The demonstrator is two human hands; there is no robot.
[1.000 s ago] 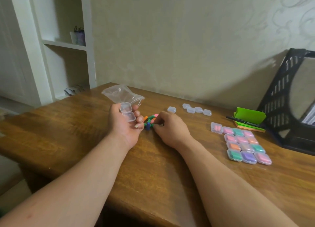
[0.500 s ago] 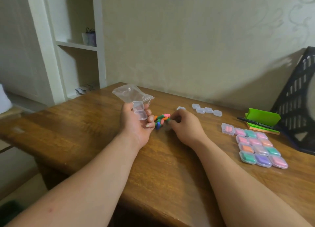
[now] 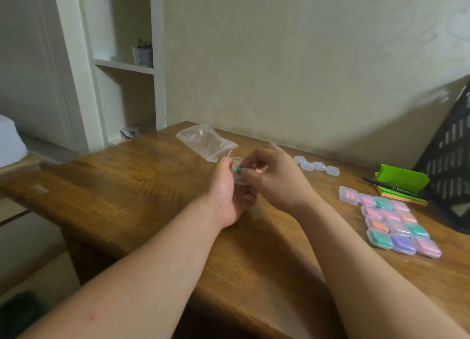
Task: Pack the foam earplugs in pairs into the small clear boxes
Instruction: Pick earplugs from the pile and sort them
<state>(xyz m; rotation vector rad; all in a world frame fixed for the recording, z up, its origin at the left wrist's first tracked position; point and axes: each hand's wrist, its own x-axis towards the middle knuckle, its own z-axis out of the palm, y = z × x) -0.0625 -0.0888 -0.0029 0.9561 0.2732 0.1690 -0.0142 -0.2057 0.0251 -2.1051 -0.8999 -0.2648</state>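
My left hand (image 3: 226, 193) holds a small clear box (image 3: 239, 181) with its lid open, raised over the wooden table (image 3: 142, 186). My right hand (image 3: 274, 178) pinches a green earplug (image 3: 239, 170) at the box's opening. A pink earplug (image 3: 259, 171) from the loose pile peeks out behind my right fingers; the rest of the pile is hidden by my hands. Several empty clear boxes (image 3: 316, 166) stand in a row behind my right hand. Filled boxes (image 3: 396, 226) with pink, green, orange and purple plugs lie in a block at the right.
A crumpled clear plastic bag (image 3: 206, 142) lies just beyond my hands. A green note holder (image 3: 401, 179) with a black pen (image 3: 389, 186) and a dark mesh rack (image 3: 452, 145) sit at the far right. A white shelf unit (image 3: 122, 66) stands left of the table.
My right hand left the earplug pile with a green plug and came up to the open box in my left hand. The view has shifted left.
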